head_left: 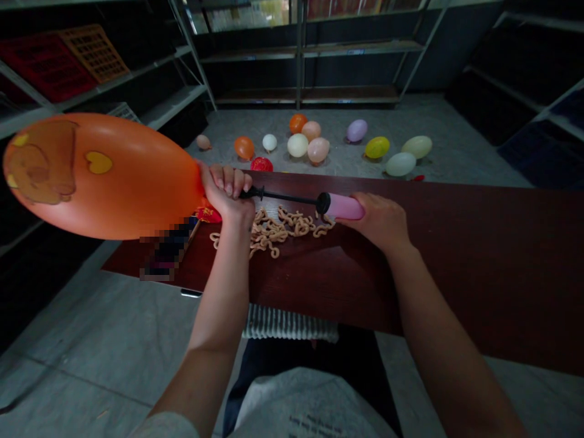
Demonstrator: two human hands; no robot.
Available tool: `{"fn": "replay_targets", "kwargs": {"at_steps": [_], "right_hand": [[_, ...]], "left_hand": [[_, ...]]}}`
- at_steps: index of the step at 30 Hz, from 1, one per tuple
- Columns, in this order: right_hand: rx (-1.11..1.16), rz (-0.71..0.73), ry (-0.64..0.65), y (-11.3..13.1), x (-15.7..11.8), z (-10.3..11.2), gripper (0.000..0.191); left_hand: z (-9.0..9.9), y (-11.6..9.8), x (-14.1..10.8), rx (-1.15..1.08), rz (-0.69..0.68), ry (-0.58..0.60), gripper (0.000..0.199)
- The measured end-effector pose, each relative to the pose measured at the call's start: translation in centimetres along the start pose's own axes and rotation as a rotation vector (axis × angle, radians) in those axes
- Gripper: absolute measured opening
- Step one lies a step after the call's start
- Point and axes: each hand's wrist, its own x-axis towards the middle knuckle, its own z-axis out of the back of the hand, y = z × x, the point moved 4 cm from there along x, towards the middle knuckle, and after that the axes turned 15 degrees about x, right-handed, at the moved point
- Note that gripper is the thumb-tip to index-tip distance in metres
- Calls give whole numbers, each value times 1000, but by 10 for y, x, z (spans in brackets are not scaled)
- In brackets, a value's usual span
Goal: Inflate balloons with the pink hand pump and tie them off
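Okay, so going left to right from the dark reddish wood table (pixel 460 274). Way off past the table's left end there's a metal shelf unit (pixel 173 73) with a red crate (pixel 45 67) and an orange crate (pixel 93 53) sitting on it.

Then the big one: a blown-up orange balloon (pixel 104 176) with a brown cartoon print and little yellow hearts, sticking out past the left end of the table and floating above it, no contact with the wood that I can see. Under it, on the table, there's a pixelated blurry item (pixel 168 249) I can't make out, and a red packet (pixel 207 214) right beside that.

The left hand (pixel 225 191) is wrapped around the balloon's neck where it meets the hand pump (pixel 342 207), fingers curled and pressed together, gripping the neck and the pump's black nozzle end in one fist.

Just below the pump, on the table, is a messy pile of curly tan strands (pixel 278 228). Can't tell exactly what they are.

The right hand (pixel 376 222) sits at the far end of the pump's pink handle, cupped over it. The fingers look closed together, but I can't see the fingertips well.

Beyond the table, a bunch of colored balloons (pixel 319 146) are lying on the concrete floor.
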Motion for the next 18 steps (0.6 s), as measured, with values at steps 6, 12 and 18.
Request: {"fn": "replay_targets", "kwargs": {"at_steps": [6,12,18], "right_hand": [[-38,15,36,7,-3,-3,65],[-18,56,72,28,-4,-9,65],[26,48,76,50,-6,-14,65]], "left_hand": [[-6,5,-6,29,-3,41,59],[-22,17,-22,-5,75,107,60],[-31,46,-39,-13,214,145,61]]}}
